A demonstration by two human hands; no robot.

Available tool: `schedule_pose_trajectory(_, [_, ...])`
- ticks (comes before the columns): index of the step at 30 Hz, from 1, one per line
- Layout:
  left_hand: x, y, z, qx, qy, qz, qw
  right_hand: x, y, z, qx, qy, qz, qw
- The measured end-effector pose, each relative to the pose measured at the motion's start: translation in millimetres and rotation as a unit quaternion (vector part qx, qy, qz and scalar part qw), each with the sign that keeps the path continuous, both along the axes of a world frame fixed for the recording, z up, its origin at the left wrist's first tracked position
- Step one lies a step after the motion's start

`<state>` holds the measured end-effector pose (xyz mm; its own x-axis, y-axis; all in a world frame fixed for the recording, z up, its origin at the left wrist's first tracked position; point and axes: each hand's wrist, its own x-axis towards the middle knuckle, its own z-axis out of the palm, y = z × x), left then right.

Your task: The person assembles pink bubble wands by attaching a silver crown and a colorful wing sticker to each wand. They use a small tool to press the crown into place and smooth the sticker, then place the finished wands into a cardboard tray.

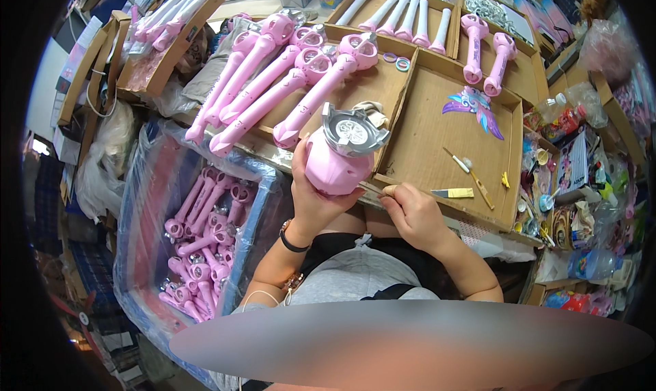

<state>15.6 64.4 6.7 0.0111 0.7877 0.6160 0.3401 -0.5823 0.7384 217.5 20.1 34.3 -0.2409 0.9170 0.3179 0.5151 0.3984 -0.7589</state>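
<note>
My left hand is wrapped round a pink toy wand, its rounded body close to me. A round grey part with a patterned disc tops it. Just right of it, my right hand is closed, thumb and fingers pinched together at the tray's front edge. A small beige bit shows at those fingertips, too small to name. Behind the held wand, several pink wands lie side by side across the left tray. A crumpled beige cloth touches the grey part's far side.
The right cardboard tray holds a purple-blue winged piece, a brush, a thin stick and a yellow piece. A plastic-lined blue bin of pink wands stands at lower left. White-and-pink handles lie in a back compartment.
</note>
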Motion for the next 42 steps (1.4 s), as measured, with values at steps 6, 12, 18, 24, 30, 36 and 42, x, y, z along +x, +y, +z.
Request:
schedule_pose_trajectory(6, [-1,-17,7,0.018,-0.022,-0.065,0.997,7,-5,-5,-0.108,0.102,0.06,0.987])
schedule_pose_trajectory(12, [3,-18,-5,0.06,-0.006,-0.105,0.993,19,-7,-14,-0.549,0.349,0.098,0.753])
schedule_pose_trajectory(18, [-5,-6,-17,-0.133,-0.078,-0.121,0.981,3,-9,-13,-0.005,0.007,-0.004,1.0])
schedule_pose_trajectory(24, [-13,6,-15,-0.204,-0.219,-0.187,0.936,-4,-9,-2,-0.012,-0.079,-0.026,0.996])
schedule_pose_trajectory(30, [-10,-3,-18,-0.125,-0.119,-0.12,0.978,3,2,-18,-0.266,0.119,0.04,0.956])
schedule_pose_trajectory(36, [-9,3,-18,-0.14,-0.108,-0.104,0.979,2,-3,-6,-0.078,-0.041,-0.028,0.996])
schedule_pose_trajectory(42, [-7,8,-10,-0.111,-0.115,-0.125,0.979,10,-14,38,0.09,-0.091,-0.09,0.988])
